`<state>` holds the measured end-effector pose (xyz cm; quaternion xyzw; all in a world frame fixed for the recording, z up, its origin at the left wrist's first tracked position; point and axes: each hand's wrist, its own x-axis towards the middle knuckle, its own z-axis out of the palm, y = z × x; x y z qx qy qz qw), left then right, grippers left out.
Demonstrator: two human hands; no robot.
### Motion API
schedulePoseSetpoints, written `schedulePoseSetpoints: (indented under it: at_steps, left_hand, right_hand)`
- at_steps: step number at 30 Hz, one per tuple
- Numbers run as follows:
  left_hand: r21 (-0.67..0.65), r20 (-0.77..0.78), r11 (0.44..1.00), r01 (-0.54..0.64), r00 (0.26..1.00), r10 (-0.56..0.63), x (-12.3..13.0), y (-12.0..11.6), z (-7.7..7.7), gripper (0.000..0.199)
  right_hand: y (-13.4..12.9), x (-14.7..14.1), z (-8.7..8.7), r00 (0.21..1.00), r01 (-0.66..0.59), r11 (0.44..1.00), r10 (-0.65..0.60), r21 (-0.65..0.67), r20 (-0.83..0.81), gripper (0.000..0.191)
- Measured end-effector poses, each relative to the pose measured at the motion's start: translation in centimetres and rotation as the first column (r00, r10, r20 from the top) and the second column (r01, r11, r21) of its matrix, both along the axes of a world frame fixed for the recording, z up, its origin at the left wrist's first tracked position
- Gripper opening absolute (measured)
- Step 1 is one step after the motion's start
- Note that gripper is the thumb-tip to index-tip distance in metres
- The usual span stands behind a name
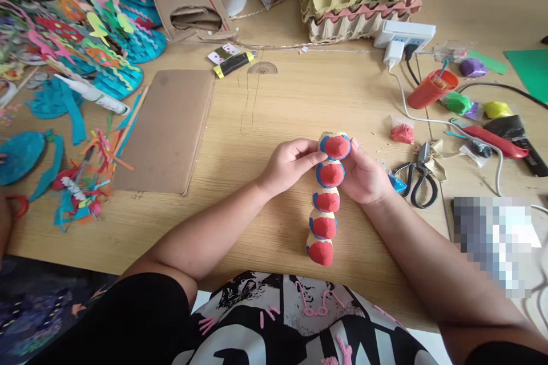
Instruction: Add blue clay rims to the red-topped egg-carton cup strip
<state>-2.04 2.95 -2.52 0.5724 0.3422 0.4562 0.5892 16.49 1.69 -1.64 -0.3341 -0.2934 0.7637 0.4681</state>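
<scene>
To the right of the brown cardboard sheet (165,131), we hold a strip of five red-and-blue bumps (327,202) over the table, its length running toward our body. Our left hand (286,168) pinches its far end from one side, and our right hand (365,175) grips that end from the other. Farther right of the sheet lie black-handled scissors (422,169); beyond it, rightward, stand stacked egg trays (363,3).

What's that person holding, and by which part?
A red-and-blue strip of five bumps, held at its far end: left hand on one side, right hand on the other.
</scene>
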Motion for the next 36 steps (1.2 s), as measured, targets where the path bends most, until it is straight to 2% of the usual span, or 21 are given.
schedulePoseSetpoints:
  at_steps: [3,7,10,14,24,28,36]
  left_hand:
    - [-0.010,0.032,1.000,0.008,0.999,-0.008,0.1,0.1,-0.1,0.028]
    - [-0.107,0.110,0.993,0.044,0.993,-0.032,0.2,0.3,-0.3,0.034]
    - [-0.161,0.171,0.985,0.066,0.984,-0.038,0.1,0.5,-0.4,0.036]
    - [-0.117,0.202,0.985,0.125,0.974,-0.100,0.0,0.4,-0.4,0.029]
    - [-0.005,0.085,0.999,0.039,0.996,-0.038,0.0,0.2,0.2,0.026]
    - [-0.004,0.070,0.999,0.053,0.996,-0.052,0.0,0.3,0.2,0.029]
    - [0.011,0.011,1.000,0.006,1.000,-0.006,0.0,-0.1,0.6,0.032]
  right_hand:
    - [0.0,0.0,0.0,1.000,0.000,1.000,0.000,0.009,0.003,0.030]
    - [0.0,0.0,0.2,0.998,-0.055,0.998,0.055,-0.015,0.003,0.040]
    - [0.1,0.1,0.2,0.998,-0.055,0.998,0.055,-0.002,-0.009,0.037]
    - [0.2,0.1,0.2,0.999,-0.012,1.000,0.012,0.001,-0.033,0.028]
    - [0.1,-0.2,0.3,0.999,0.006,1.000,-0.007,-0.019,-0.042,0.028]
    - [0.1,-0.2,0.3,1.000,0.012,0.999,-0.013,-0.033,-0.007,0.028]
    - [-0.1,-0.4,0.4,0.999,0.032,0.999,-0.032,-0.021,-0.010,0.029]
